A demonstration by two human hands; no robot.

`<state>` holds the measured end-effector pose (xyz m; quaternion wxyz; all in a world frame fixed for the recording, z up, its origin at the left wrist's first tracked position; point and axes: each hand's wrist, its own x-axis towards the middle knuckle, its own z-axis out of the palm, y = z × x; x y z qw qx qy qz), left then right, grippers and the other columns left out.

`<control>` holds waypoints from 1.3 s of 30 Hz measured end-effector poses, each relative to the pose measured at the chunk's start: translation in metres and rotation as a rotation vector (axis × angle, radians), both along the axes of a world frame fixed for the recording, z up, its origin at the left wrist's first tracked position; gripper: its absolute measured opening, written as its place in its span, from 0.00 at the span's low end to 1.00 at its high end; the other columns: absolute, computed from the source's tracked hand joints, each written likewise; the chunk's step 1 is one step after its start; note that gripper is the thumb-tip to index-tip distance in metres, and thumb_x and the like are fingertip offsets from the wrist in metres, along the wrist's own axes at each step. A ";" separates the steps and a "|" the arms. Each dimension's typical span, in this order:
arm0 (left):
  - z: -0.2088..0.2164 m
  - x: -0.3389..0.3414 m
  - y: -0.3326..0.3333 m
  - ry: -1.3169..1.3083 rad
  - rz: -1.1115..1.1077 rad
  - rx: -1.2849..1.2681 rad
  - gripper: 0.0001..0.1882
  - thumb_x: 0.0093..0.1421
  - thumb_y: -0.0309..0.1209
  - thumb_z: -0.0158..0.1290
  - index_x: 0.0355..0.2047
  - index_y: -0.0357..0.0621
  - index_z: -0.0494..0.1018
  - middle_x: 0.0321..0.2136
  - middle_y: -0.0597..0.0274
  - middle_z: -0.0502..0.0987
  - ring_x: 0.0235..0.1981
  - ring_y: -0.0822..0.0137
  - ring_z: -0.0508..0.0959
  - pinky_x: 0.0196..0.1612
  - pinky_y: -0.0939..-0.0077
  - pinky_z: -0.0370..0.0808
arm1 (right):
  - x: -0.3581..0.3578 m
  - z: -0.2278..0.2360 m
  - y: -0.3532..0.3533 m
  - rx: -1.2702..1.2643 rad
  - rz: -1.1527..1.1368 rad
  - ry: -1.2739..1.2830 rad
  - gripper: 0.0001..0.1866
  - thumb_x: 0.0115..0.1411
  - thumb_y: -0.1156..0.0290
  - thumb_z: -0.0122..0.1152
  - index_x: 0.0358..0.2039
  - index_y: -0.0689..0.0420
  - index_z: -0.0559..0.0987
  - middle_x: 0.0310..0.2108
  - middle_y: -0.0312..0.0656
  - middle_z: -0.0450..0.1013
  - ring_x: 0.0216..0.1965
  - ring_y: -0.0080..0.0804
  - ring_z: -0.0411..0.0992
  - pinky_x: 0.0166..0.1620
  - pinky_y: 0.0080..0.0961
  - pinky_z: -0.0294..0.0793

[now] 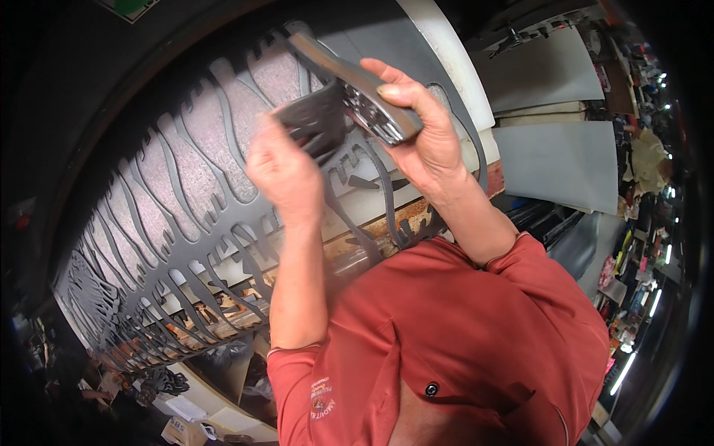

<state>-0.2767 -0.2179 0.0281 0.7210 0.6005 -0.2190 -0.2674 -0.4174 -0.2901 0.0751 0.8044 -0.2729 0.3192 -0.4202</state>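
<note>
My right hand (430,141) grips a long, curved cutting die (405,126) with a brownish band along its rim and dark inner parts, holding it tilted above the work surface. Next to it, my left hand (286,171) is closed on a dark flat piece (312,119) by the die's inner side; motion blurs both the fingers and the piece. Whether that piece is still touching the die I cannot tell. Below both hands lies a dark grey cut-out sheet (245,215), a web of narrow strips around sole-shaped gaps.
A pale, worn board (197,141) shows through the gaps in the sheet. A dark machine part (82,82) overhangs the far left. Grey flat sheets (558,160) lie to the right, with cluttered shelving beyond. Boxes and scraps (186,405) sit at the lower left.
</note>
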 end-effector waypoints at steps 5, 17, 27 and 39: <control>-0.001 0.122 0.033 0.175 0.305 -0.019 0.25 0.79 0.45 0.45 0.41 0.32 0.79 0.35 0.51 0.85 0.33 0.59 0.86 0.40 0.63 0.88 | -0.043 0.007 -0.007 -0.162 0.096 0.034 0.27 0.62 0.73 0.61 0.60 0.70 0.76 0.58 0.51 0.74 0.57 0.35 0.76 0.65 0.36 0.77; 0.014 0.112 0.037 -0.022 -0.006 0.059 0.19 0.78 0.40 0.51 0.39 0.39 0.84 0.29 0.68 0.82 0.29 0.77 0.77 0.35 0.80 0.75 | 0.005 -0.005 -0.006 -1.446 0.334 0.792 0.25 0.59 0.65 0.77 0.54 0.63 0.81 0.44 0.47 0.80 0.45 0.43 0.78 0.48 0.37 0.76; 0.013 0.057 0.074 0.492 -0.131 -0.168 0.13 0.70 0.25 0.60 0.53 0.36 0.78 0.46 0.63 0.84 0.45 0.76 0.80 0.49 0.78 0.79 | 0.039 -0.013 0.049 -0.852 0.609 0.705 0.06 0.67 0.73 0.68 0.36 0.63 0.82 0.26 0.35 0.76 0.26 0.22 0.72 0.31 0.22 0.71; 0.040 0.416 0.240 -0.718 0.721 0.868 0.31 0.60 0.41 0.72 0.58 0.35 0.79 0.47 0.53 0.87 0.46 0.67 0.85 0.52 0.72 0.80 | -0.036 -0.030 -0.010 -1.281 0.151 1.541 0.39 0.61 0.62 0.75 0.67 0.66 0.71 0.63 0.57 0.71 0.65 0.55 0.68 0.68 0.47 0.66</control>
